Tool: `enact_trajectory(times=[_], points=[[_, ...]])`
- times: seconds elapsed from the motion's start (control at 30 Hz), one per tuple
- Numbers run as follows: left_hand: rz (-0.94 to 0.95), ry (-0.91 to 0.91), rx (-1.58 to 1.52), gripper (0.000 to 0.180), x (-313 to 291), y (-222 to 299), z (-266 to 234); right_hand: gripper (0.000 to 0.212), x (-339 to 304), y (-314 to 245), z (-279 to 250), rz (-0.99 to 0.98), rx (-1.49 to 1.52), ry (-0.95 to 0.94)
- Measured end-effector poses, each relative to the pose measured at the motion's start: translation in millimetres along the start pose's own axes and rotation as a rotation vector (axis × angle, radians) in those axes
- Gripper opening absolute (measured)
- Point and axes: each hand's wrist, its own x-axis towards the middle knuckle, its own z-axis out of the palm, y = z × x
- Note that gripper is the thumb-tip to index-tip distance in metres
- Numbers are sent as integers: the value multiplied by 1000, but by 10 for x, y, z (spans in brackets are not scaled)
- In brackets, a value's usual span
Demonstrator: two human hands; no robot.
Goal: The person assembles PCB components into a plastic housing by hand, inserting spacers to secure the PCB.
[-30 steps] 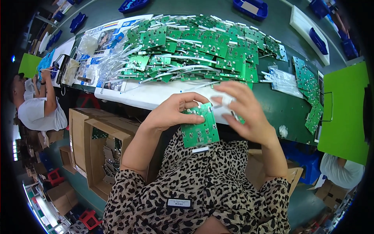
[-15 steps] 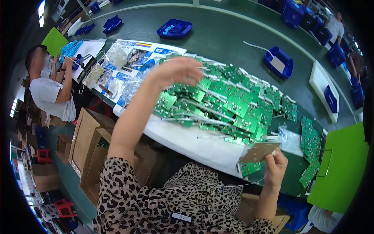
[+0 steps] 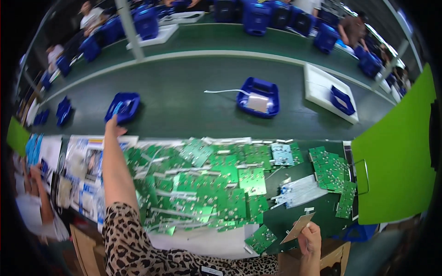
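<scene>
My left arm is stretched out over the boards. At its end my left hand (image 3: 114,126) reaches the near edge of a blue plastic shell (image 3: 130,102), which has something light blue inside. The thumb sticks out to the side, and the fingertips overlap the shell's rim; whether they grip it is unclear. At the lower right my right hand (image 3: 311,239) pinches a circuit board (image 3: 297,228) by its edge, its brown side showing and a white connector near its top. Many green circuit boards (image 3: 225,202) with white cables cover the bench before me.
Another blue shell (image 3: 267,107) with a white cable stands on the green conveyor (image 3: 184,92). Beyond it lies a white foam tray (image 3: 317,87). A bundle of white cables (image 3: 301,191) lies near the stacked boards (image 3: 329,168). A lime-green panel (image 3: 396,161) bounds the right. Co-workers sit around.
My view has swung toward the conveyor. My left hand has moved from above the boards out to the blue shell. My right hand still holds the circuit board, now tilted more steeply.
</scene>
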Motion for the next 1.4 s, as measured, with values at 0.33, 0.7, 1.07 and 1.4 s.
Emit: enact_trajectory(times=[0.33,0.7,1.07,1.4], points=[[-96,-98,-225,41,-15,103,49,5,95,-13,217,69,42,12],[213,-877,-206,37,-2873,612,366,11,50,-128,211,-61,12,-73],[233,-1082,-20,63,-5395,-766,278,8,241,-204,860,-164,-91,-295],[296,-1115,19,58,-5829,-986,45,11,101,37,925,-282,-397,-229]])
